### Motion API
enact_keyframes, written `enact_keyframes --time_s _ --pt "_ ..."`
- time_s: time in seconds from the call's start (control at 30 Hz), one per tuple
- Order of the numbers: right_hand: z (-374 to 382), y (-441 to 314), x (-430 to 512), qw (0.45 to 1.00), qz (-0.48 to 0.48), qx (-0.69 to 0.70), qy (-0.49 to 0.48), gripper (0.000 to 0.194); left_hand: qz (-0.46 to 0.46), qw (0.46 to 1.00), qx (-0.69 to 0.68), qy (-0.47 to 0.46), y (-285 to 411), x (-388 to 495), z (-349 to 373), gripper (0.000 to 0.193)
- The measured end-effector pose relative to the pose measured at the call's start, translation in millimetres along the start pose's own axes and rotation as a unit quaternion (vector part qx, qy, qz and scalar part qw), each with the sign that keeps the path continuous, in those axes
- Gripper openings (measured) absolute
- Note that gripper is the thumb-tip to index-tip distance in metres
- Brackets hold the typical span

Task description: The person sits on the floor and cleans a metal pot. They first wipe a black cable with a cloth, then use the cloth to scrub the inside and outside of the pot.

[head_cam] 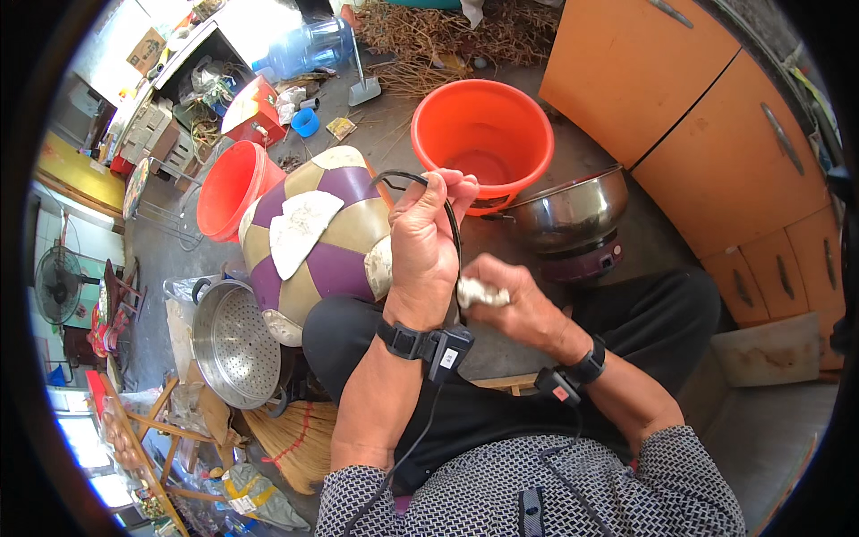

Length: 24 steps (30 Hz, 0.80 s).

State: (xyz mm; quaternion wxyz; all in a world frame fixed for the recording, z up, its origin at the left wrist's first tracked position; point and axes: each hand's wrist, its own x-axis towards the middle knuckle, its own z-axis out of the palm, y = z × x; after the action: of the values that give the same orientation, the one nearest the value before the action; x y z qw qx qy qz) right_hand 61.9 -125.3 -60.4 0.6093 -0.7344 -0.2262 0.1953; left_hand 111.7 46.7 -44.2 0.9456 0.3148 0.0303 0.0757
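My left hand (433,231) is raised above my lap, thumb and fingers pinching a black cord (454,225). One end of the cord bends over to the left of the fingertips, and the rest hangs down past my wrist. My right hand (520,299) grips a crumpled white wad (484,293), perhaps cloth, against the lower stretch of the cord. Motion blurs that hand slightly. Beyond the hands stand an orange-red plastic bucket (483,127) and a steel pot (570,208) on a dark purple base (584,258).
A purple and tan patchwork stool (342,268) with worn white patches stands left of my knee. Past it are a red bucket (231,191) and a steel steamer pan (235,342). A straw broom (295,436) lies nearby. Orange cabinets (718,134) line the right side. Dry stalks (463,33) lie ahead.
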Motion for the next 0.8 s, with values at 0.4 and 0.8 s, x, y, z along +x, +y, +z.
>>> enact_keyframes --time_s 0.4,0.8 --pt "-28 -3 2 0.974 0.032 0.201 0.099 0.036 -0.02 0.997 -0.072 -0.036 -2 -7 0 0.025" --pt "-16 -17 9 0.964 0.033 0.259 0.053 0.053 -0.004 0.996 -0.094 0.003 -3 -8 2 0.026"
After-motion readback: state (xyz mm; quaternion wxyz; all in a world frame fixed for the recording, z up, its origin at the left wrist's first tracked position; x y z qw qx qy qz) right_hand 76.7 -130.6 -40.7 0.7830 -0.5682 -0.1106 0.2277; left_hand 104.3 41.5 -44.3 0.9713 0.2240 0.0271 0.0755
